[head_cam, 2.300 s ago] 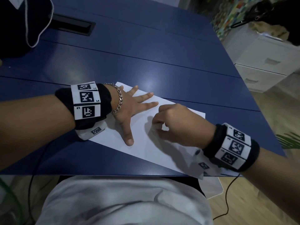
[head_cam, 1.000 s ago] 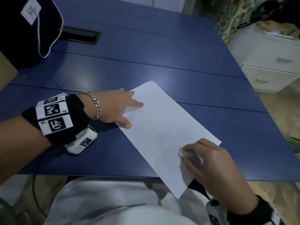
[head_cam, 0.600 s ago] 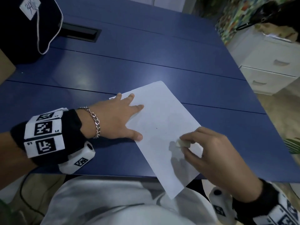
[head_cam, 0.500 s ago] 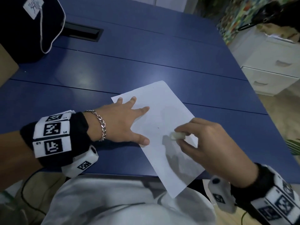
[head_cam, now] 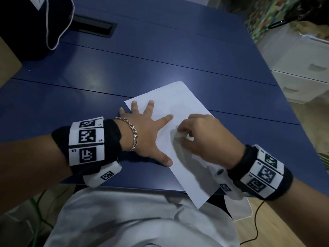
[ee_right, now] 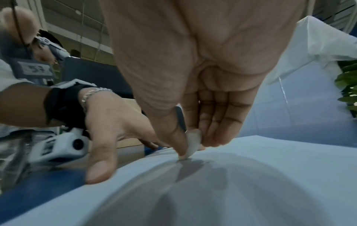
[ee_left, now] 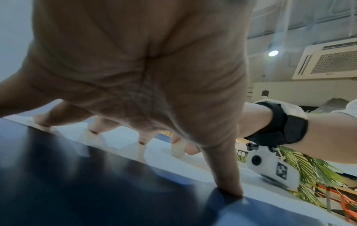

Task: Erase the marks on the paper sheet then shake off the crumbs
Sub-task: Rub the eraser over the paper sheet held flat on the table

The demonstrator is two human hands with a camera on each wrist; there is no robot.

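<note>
A white paper sheet [head_cam: 179, 102] lies slanted on the blue table [head_cam: 160, 56], its near corner hanging over the front edge. My left hand [head_cam: 147, 131] lies flat with fingers spread on the sheet's left part, the thumb at its left edge; the left hand [ee_right: 108, 122] also shows in the right wrist view. My right hand [head_cam: 201, 138] pinches a small white eraser [head_cam: 179, 135] between thumb and fingers. The eraser [ee_right: 193, 141] touches the paper sheet [ee_right: 251, 175] with its tip. Any marks are too faint to see.
A dark bag [head_cam: 26, 24] with a white cord sits at the table's far left, beside a black cable slot [head_cam: 92, 27]. A white drawer cabinet [head_cam: 302, 68] stands to the right of the table. My lap in light clothing [head_cam: 133, 220] is below the front edge.
The paper was turned to a steeper slant. My left hand slid further onto it and spread flat. My right hand carried the eraser from the sheet's lower right up to its middle.
</note>
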